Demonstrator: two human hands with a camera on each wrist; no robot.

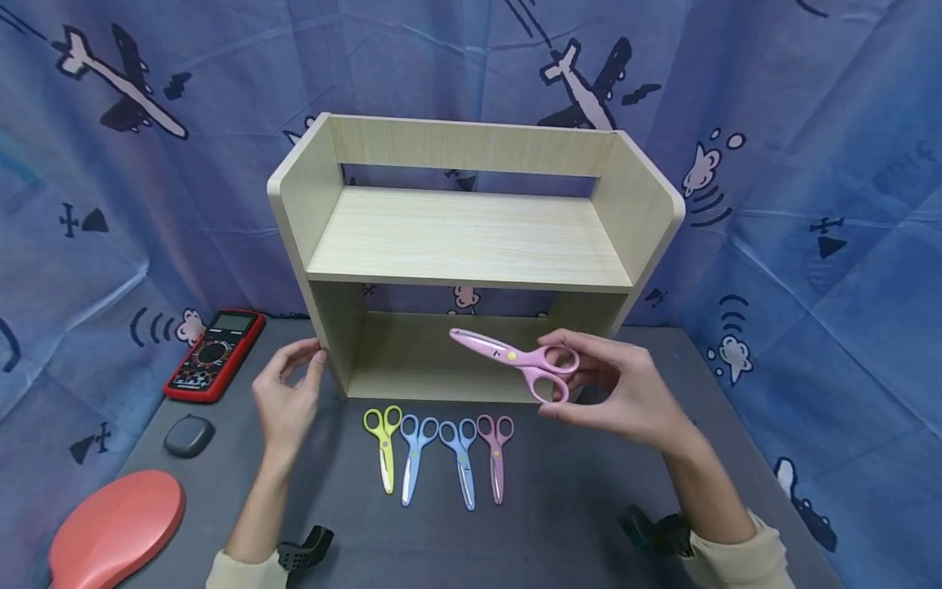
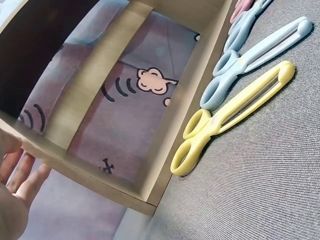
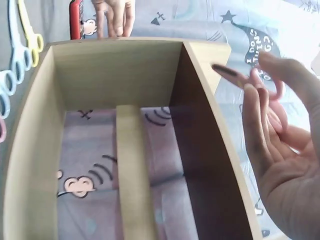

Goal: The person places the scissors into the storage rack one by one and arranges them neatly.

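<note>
My right hand [image 1: 618, 384] pinches a pair of pink scissors [image 1: 508, 354] by the handle loops, lifted in front of the shelf's lower compartment. Their covered blades point left and slightly up. Beside the wooden shelf [image 1: 471, 237], my left hand [image 1: 290, 397] has its fingertips against the outer face of the left side panel; the left wrist view shows these fingers [image 2: 30, 180] at the panel's edge. On the table before the shelf lie yellow scissors [image 1: 384, 446], two blue scissors [image 1: 415, 458] [image 1: 459, 462] and mauve-pink scissors [image 1: 496, 458], in a row with handles toward the shelf.
A red multimeter [image 1: 215, 356] lies at the table's back left, with a dark computer mouse [image 1: 189, 436] nearer. At the front left is a coral-red rounded object [image 1: 118, 528]. Patterned blue cloth [image 1: 809, 204] hangs behind and around the grey table [image 1: 559, 507].
</note>
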